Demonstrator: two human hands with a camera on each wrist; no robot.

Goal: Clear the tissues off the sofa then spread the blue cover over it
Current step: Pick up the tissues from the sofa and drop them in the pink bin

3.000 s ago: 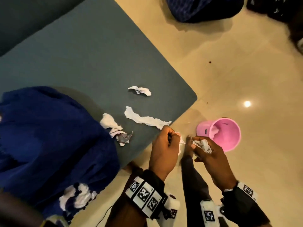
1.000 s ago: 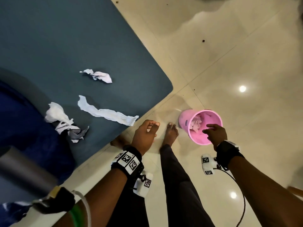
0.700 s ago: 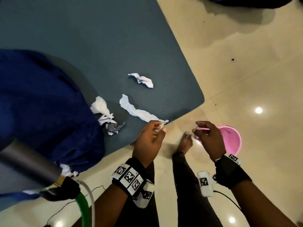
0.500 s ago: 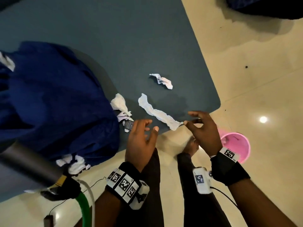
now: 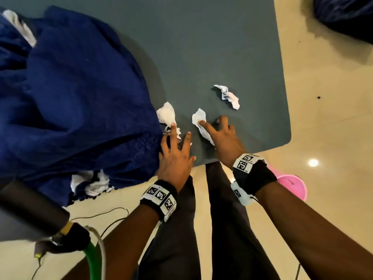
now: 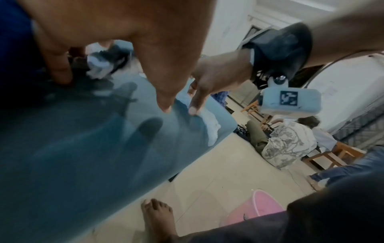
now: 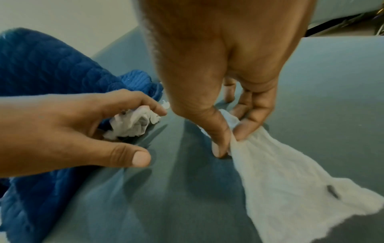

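Three white tissues lie on the grey-blue sofa [image 5: 212, 47]. The crumpled tissue [image 5: 166, 114] sits against the heaped blue cover [image 5: 70, 98]. My left hand [image 5: 179, 138] hovers over it with spread fingers; in the right wrist view the fingers [image 7: 145, 105] arch over the crumpled tissue [image 7: 133, 123] while the thumb stays apart. Thumb and forefinger of my right hand [image 7: 230, 141] pinch the long tissue [image 7: 280, 172], also seen under that hand [image 5: 210, 126] as a strip [image 5: 198, 116]. A small tissue [image 5: 227, 96] lies beyond, untouched.
A pink bin [image 5: 292, 184] stands on the tiled floor right of my legs. A dark bundle [image 5: 343, 15] lies on the floor at top right. Cables and a green hose [image 5: 90, 257] trail at lower left. People sit on the floor [image 6: 286, 139] farther off.
My right hand left the pink bin and both hands reached onto the sofa. The right now pinches the long tissue; the left has arrived over the crumpled one.
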